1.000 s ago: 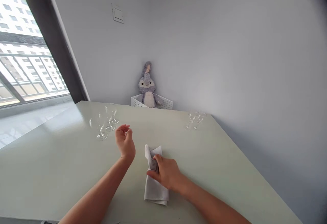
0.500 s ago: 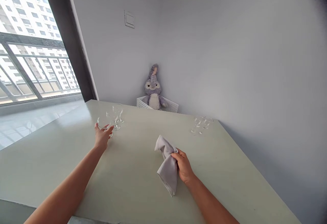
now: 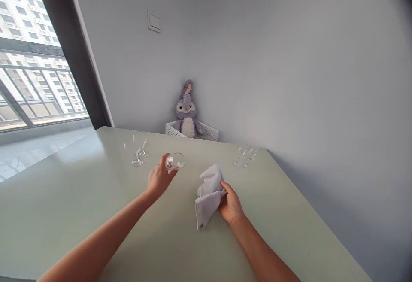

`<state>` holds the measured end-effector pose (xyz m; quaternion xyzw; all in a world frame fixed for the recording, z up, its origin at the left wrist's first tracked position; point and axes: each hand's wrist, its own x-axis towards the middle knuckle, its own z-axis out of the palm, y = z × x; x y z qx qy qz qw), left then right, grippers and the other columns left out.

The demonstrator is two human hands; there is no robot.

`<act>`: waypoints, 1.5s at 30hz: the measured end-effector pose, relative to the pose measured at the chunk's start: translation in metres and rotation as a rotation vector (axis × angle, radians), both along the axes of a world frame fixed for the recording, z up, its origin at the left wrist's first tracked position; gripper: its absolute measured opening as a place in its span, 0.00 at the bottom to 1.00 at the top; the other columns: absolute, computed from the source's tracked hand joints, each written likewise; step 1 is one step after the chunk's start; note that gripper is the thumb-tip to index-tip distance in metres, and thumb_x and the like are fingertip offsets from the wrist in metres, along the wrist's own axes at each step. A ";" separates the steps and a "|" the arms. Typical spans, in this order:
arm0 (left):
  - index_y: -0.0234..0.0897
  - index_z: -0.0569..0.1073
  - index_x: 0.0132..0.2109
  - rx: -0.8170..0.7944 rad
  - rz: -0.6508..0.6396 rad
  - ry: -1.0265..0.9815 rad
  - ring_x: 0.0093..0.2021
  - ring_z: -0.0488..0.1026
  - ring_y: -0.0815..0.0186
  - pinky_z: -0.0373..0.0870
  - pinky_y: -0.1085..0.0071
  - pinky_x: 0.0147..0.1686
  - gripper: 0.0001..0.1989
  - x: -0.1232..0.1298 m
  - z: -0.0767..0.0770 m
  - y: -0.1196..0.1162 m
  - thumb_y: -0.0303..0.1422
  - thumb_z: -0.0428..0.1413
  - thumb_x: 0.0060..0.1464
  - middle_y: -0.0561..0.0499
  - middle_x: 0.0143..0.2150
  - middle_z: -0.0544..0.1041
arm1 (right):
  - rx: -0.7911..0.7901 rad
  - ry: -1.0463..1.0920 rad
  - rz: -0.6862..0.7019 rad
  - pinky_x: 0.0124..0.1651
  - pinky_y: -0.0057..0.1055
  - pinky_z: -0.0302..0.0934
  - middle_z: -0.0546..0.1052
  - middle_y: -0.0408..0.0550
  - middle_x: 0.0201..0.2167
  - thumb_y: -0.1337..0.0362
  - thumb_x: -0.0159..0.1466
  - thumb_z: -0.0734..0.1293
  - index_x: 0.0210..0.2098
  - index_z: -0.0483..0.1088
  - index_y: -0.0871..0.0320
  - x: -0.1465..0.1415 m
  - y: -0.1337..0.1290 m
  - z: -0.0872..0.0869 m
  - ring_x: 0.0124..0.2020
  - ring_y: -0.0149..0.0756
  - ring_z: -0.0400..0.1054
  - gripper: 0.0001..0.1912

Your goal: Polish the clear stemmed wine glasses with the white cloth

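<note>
My left hand (image 3: 161,174) is closed around a clear glass (image 3: 177,162), held tilted above the middle of the table with its rim to the right. The fingers hide part of the glass. To the right, my right hand (image 3: 230,202) grips a light grey cloth (image 3: 209,200), which hangs in folds from the fingers. Cloth and glass are apart. Two clear stemmed glasses (image 3: 137,161) stand close together at the table's left rear.
Two more stemmed glasses (image 3: 240,155) stand near the far right corner of the pale table (image 3: 154,239). Behind the far edge, a plush toy (image 3: 188,121) sits in a white perforated basket (image 3: 210,134). A wall borders the right side; a window is at left.
My left hand has lifted the glass from beside the left glasses and carried it right, tilting it. My right hand has turned, and the cloth has opened out somewhat. The view has shifted slightly.
</note>
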<state>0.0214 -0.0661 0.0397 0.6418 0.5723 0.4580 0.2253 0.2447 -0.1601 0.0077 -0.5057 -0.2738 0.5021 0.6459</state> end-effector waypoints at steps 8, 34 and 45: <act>0.38 0.57 0.55 0.204 -0.197 0.602 0.40 0.70 0.62 0.62 0.69 0.38 0.23 0.047 -0.021 -0.020 0.40 0.49 0.54 0.50 0.36 0.74 | 0.125 0.016 -0.109 0.25 0.24 0.53 0.64 0.38 0.20 0.55 0.54 0.66 0.29 0.66 0.57 -0.001 -0.012 0.014 0.22 0.28 0.57 0.11; 0.39 0.68 0.50 0.304 -0.683 0.563 0.28 0.67 0.68 0.61 0.69 0.33 0.19 0.033 -0.017 -0.029 0.44 0.49 0.54 0.52 0.26 0.72 | 0.083 -0.145 0.544 0.29 0.24 0.51 0.65 0.40 0.22 0.58 0.52 0.70 0.33 0.72 0.61 0.004 -0.011 0.012 0.24 0.26 0.56 0.13; 0.35 0.68 0.45 -0.210 -1.008 0.270 0.31 0.69 0.67 0.64 0.70 0.32 0.22 0.034 -0.005 -0.039 0.48 0.42 0.56 0.47 0.33 0.74 | 0.163 -0.328 0.646 0.28 0.25 0.47 0.62 0.39 0.21 0.60 0.51 0.70 0.28 0.71 0.62 0.024 -0.017 0.025 0.24 0.26 0.52 0.11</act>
